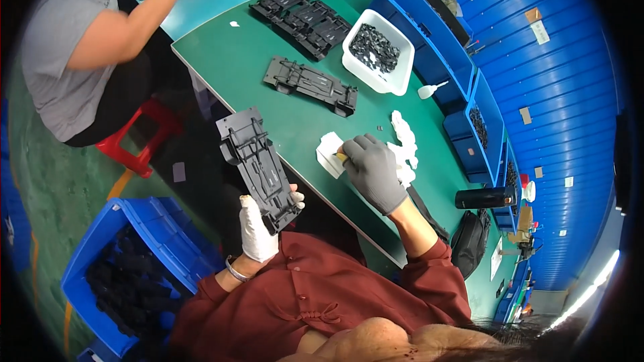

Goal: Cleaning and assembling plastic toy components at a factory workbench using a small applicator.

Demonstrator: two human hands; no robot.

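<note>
My left hand (258,236), in a white glove with bare fingertips, is closed on the lower end of a black plastic model-car chassis (258,167). The chassis is raised and tilted in front of the table edge. My right hand (371,166), in a grey glove, is over the table with its fingers curled together. A small yellow bit (342,157) shows at its fingertips, mostly hidden by the glove. Under those fingertips lies a folded white cloth or paper (329,155). A crumpled white cloth (404,137) is just beyond this hand.
Another chassis (312,85) lies on the green table, with several more chassis (302,20) behind. A white tub (401,80) holds small black parts. Blue bins (463,127), a white dropper bottle (427,91) and a black flask (484,198) line the right. A co-worker (74,53) sits left; a blue crate (161,228) stands below.
</note>
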